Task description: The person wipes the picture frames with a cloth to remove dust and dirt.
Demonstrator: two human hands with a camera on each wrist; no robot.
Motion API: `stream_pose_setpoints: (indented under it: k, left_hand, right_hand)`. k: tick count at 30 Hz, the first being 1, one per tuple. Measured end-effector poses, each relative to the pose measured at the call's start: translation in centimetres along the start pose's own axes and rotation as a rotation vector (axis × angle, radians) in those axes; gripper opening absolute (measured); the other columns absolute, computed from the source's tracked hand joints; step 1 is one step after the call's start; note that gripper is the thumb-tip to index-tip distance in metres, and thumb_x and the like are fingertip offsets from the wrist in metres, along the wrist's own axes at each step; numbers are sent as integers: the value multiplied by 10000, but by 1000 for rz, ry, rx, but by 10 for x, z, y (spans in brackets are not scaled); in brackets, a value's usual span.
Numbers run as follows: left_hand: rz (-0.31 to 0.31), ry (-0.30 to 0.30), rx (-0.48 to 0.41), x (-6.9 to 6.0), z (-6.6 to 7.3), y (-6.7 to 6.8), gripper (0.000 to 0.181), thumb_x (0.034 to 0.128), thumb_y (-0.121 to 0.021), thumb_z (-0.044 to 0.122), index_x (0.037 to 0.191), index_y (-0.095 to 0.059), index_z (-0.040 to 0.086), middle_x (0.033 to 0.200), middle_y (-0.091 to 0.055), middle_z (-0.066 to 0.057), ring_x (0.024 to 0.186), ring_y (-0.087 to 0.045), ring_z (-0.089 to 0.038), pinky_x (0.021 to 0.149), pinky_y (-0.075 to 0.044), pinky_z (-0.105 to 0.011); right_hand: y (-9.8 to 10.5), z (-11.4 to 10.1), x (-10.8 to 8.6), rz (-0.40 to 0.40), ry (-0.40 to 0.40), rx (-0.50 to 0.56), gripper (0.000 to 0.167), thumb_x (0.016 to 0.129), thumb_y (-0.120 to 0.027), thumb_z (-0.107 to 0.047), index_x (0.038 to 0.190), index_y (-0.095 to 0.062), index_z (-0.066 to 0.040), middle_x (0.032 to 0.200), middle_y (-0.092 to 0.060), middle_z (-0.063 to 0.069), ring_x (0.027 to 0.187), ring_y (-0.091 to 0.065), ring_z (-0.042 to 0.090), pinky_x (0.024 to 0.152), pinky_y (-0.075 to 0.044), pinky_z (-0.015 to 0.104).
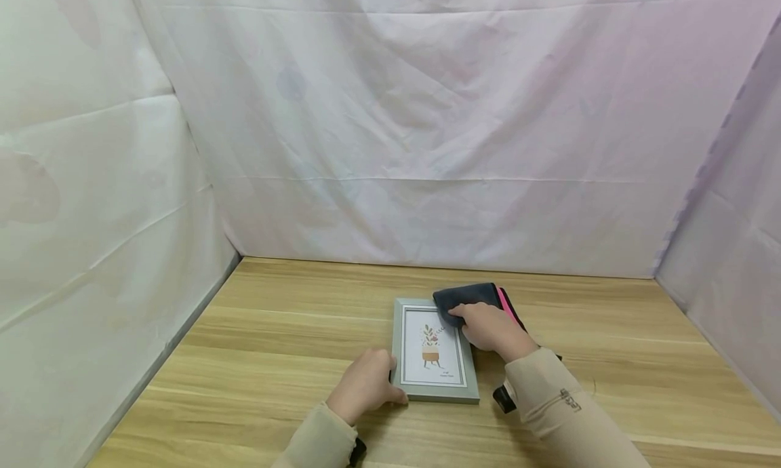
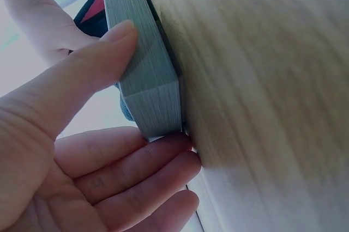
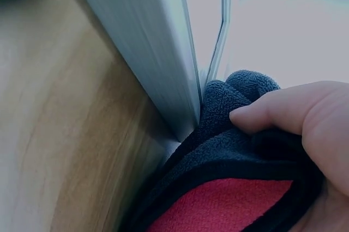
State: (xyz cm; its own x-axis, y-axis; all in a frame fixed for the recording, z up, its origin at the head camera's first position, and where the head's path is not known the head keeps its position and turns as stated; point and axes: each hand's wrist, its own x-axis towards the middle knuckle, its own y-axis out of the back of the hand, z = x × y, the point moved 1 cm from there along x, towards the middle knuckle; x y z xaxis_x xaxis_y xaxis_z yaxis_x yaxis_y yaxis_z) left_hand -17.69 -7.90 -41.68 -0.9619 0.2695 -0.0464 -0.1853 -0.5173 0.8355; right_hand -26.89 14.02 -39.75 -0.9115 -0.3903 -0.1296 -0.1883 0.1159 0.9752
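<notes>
A grey picture frame [image 1: 435,391] with a plant drawing lies flat on the wooden table. My left hand [image 1: 368,384] holds its near left corner; in the left wrist view the left hand [image 2: 92,150] has its thumb on one side and fingers at the adjoining side of the frame [image 2: 155,104]. With my right hand [image 1: 488,329] I press a dark cloth [image 1: 466,296] with a pink side onto the frame's far right corner. In the right wrist view, the thumb of the right hand [image 3: 305,123] pinches the folded cloth [image 3: 218,150] against the frame [image 3: 147,30].
The wooden table [image 1: 293,332] extends around the frame. White curtains [image 1: 427,129] stand behind the table and at both sides. A dark band [image 1: 504,398] shows beneath the right wrist, another [image 1: 357,450] at the left wrist.
</notes>
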Motion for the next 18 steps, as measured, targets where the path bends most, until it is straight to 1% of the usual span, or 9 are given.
stream_pose_setpoints:
  k: [11, 18]
  left_hand:
    - [5, -10, 5, 0, 0, -1, 352, 578, -885, 210, 610, -544, 129, 570, -466, 61, 520, -384, -78, 472, -336, -223]
    - [-3, 0, -5, 0, 1, -1, 339, 580, -881, 201, 614, -552, 127, 566, -475, 59, 519, -389, -81, 475, -344, -226]
  right_hand:
    - [-3, 0, -7, 5, -2, 3, 398, 909, -548, -91, 1304, -569, -134, 1350, -543, 119, 1248, -500, 336, 996, -410, 502]
    - [-3, -2, -12, 23, 13, 5, 392, 902, -552, -86, 1291, -579, -126, 1344, -545, 134, 1239, -504, 348, 985, -416, 506]
